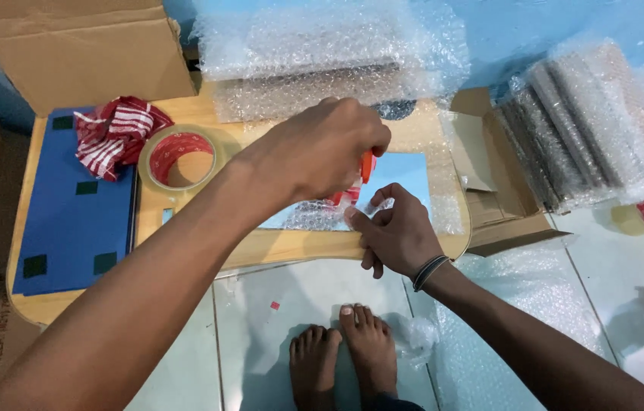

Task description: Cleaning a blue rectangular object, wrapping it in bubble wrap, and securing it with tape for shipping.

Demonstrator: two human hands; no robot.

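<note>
A blue board [71, 221] lies at nine o'clock on the wooden table [291, 247]. A striped cloth [116, 133] and a tape roll [179, 160] sit beside it. In the middle, the left hand [314, 148] grips a red tool [366, 166]. The right hand [394, 232] pinches bubble wrap [314, 215], fingers narrow. Wrapped bundles [581, 122] lie at two o'clock.

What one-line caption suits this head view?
Left hand holds an orange tool while right hand pins bubble wrap on a wooden table.

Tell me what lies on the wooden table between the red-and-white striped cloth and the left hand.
In the head view, a roll of clear tape lies between the striped cloth and the left hand.
</note>
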